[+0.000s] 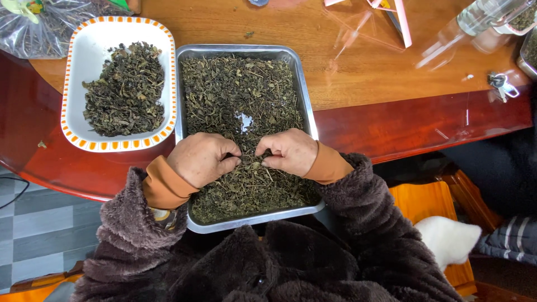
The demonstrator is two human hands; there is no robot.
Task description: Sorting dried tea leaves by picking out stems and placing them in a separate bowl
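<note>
Grey floor tiles are seen at near left beside a glossy wooden table. On it, a white orange-rimmed dish of dried leaves sits left of a steel tray. Tray leaves are pinched by the left hand and right hand, fingers curled.

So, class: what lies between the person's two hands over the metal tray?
In the head view, only dried green leaves fill the narrow gap between the left hand and right hand, inside the metal tray.
</note>
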